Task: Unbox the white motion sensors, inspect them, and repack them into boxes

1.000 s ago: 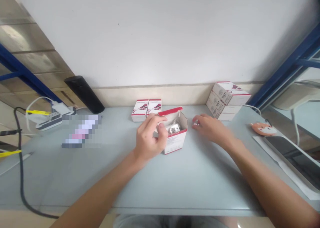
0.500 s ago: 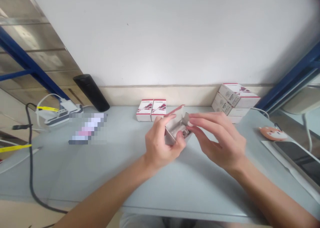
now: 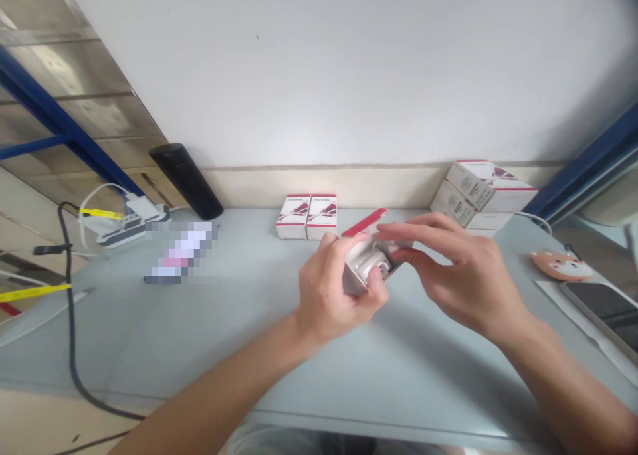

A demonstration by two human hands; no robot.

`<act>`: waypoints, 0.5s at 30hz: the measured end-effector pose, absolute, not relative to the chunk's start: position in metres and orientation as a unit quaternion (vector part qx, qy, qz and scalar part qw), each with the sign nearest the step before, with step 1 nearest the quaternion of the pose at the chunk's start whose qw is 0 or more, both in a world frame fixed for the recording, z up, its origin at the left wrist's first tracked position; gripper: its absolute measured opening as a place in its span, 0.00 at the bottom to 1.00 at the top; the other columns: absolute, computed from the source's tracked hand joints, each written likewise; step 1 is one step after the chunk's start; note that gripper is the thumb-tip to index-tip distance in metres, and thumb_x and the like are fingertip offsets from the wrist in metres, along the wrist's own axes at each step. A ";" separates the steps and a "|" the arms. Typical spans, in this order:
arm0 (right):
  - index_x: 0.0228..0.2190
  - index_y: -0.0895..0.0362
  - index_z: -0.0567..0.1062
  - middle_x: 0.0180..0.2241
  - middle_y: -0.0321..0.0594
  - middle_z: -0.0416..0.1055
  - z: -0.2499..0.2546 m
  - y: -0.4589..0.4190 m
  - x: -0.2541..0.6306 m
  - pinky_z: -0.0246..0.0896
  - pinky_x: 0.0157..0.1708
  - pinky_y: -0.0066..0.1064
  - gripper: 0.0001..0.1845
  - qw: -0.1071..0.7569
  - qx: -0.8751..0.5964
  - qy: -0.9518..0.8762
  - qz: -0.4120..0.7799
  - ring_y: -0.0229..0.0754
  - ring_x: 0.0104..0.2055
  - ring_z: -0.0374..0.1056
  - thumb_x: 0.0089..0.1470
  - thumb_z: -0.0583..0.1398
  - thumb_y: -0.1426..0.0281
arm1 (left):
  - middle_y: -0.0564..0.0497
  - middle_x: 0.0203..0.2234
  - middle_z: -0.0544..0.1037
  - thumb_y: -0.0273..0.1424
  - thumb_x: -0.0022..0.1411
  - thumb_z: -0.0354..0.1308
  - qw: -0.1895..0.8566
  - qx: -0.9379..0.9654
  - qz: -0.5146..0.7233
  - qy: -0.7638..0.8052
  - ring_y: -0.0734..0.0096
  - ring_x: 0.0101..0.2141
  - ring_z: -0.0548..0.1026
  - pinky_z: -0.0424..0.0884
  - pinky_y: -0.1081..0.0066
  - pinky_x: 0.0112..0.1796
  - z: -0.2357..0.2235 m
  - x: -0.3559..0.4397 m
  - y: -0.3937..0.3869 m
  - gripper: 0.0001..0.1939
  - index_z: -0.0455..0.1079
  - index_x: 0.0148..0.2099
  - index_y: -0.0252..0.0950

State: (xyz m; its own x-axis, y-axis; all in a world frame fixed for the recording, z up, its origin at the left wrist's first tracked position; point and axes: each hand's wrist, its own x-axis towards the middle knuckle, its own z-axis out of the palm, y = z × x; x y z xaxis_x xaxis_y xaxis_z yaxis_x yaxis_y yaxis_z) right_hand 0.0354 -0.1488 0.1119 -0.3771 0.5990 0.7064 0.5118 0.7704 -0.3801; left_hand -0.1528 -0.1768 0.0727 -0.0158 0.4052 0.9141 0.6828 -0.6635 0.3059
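Observation:
My left hand [image 3: 336,292] is wrapped round a small white cardboard box [image 3: 355,277], its thumb over the near rim. The box is tilted and its red-edged lid [image 3: 366,222] stands raised at the back. Inside lies a whitish, shiny part [image 3: 376,267] whose kind I cannot make out. From the right, my right hand [image 3: 458,272] reaches to the box's opening, fingers and thumb closed at its right edge. What they pinch, a flap or a small white piece, is mostly hidden.
Two closed red-and-white boxes [image 3: 306,219] stand near the wall. More are stacked [image 3: 486,192] at the back right. A black cylinder [image 3: 189,179], a power strip [image 3: 134,224] and a blurred-out phone [image 3: 182,252] are at left. A fox-like pouch [image 3: 561,267] and a dark phone [image 3: 603,315] lie right.
The view has shifted slightly. My right fingers have moved lower over the box opening; the small white piece that showed between them is now mostly hidden. The lid's red outer side shows more.

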 end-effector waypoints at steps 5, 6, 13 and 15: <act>0.54 0.44 0.79 0.44 0.38 0.81 0.113 -0.154 0.035 0.75 0.42 0.41 0.21 0.434 -0.355 -0.825 0.074 0.47 0.43 0.78 0.62 0.62 0.75 | 0.49 0.37 0.79 0.30 0.64 0.59 0.139 -0.703 -0.583 -0.384 0.68 0.31 0.76 0.77 0.68 0.31 0.076 -0.152 -0.178 0.17 0.67 0.55 0.39; 0.55 0.44 0.78 0.44 0.39 0.81 0.113 -0.155 0.035 0.74 0.44 0.43 0.22 0.434 -0.351 -0.826 0.075 0.48 0.45 0.77 0.62 0.62 0.74 | 0.49 0.37 0.79 0.30 0.64 0.59 0.139 -0.702 -0.583 -0.385 0.68 0.32 0.76 0.77 0.68 0.32 0.076 -0.152 -0.178 0.17 0.66 0.55 0.40; 0.55 0.48 0.75 0.45 0.40 0.78 0.110 -0.153 0.032 0.71 0.44 0.40 0.20 0.449 -0.341 -0.816 0.130 0.47 0.43 0.74 0.62 0.63 0.70 | 0.49 0.36 0.77 0.31 0.65 0.58 0.134 -0.703 -0.579 -0.391 0.69 0.31 0.76 0.77 0.69 0.32 0.076 -0.152 -0.178 0.17 0.66 0.55 0.40; 0.54 0.47 0.75 0.42 0.39 0.77 0.110 -0.152 0.033 0.70 0.44 0.39 0.19 0.444 -0.341 -0.814 0.151 0.46 0.43 0.74 0.62 0.63 0.69 | 0.49 0.36 0.78 0.31 0.65 0.59 0.128 -0.703 -0.580 -0.391 0.69 0.31 0.76 0.77 0.69 0.32 0.076 -0.152 -0.178 0.17 0.66 0.55 0.40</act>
State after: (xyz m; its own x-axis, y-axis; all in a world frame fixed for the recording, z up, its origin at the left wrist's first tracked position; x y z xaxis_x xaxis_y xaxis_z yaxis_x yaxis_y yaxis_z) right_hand 0.0327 -0.1519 0.1097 -0.3719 0.6903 0.6206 0.4219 0.7212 -0.5494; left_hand -0.1523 -0.1777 0.0761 0.0223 0.4008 0.9159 0.6985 -0.6617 0.2726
